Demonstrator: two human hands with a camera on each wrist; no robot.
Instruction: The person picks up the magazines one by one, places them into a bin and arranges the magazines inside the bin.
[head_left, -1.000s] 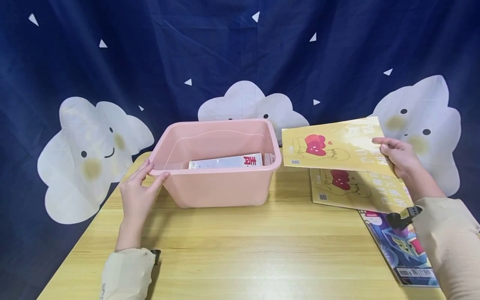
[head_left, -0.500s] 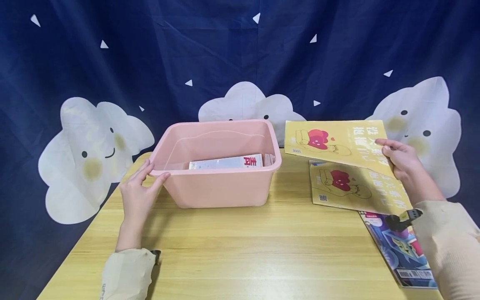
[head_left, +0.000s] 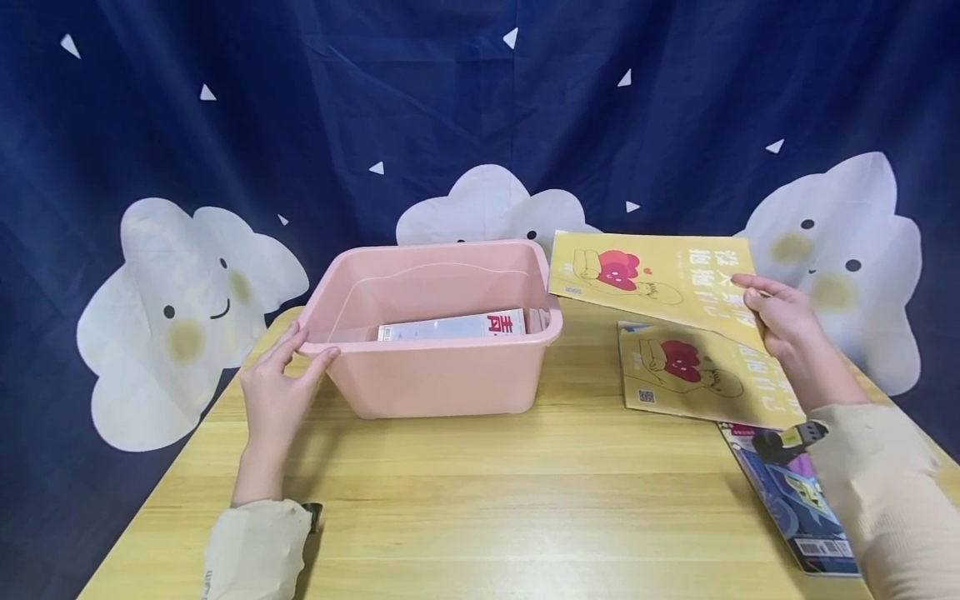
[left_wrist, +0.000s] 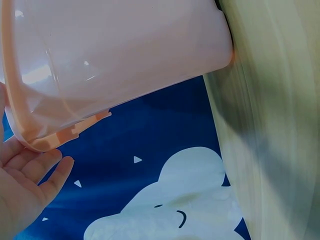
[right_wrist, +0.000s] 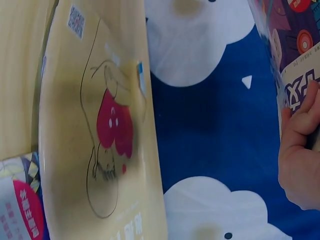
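Behind everything hangs the blue curtain (head_left: 420, 108) with its cloud shapes, unchanged, and before it the wooden desk (head_left: 480, 508). The pink bin (head_left: 442, 379) stays on the desk where it stood half a second ago. The raised yellow booklet (head_left: 645, 275) has shifted left since then; its left end now overlaps the bin's right rim in the head view, whether touching cannot be told. Below it, the lower yellow booklet (head_left: 675, 392) lies unmoved, partly over a blue magazine (head_left: 787, 508), more of which the right sleeve (head_left: 885, 500) now covers. A white printed item (head_left: 450, 325) remains inside the bin. The right hand (head_left: 787, 321) has moved left, its grip pinching the raised booklet's right end; the left hand (head_left: 279, 392) keeps its grip on the bin's near left corner.
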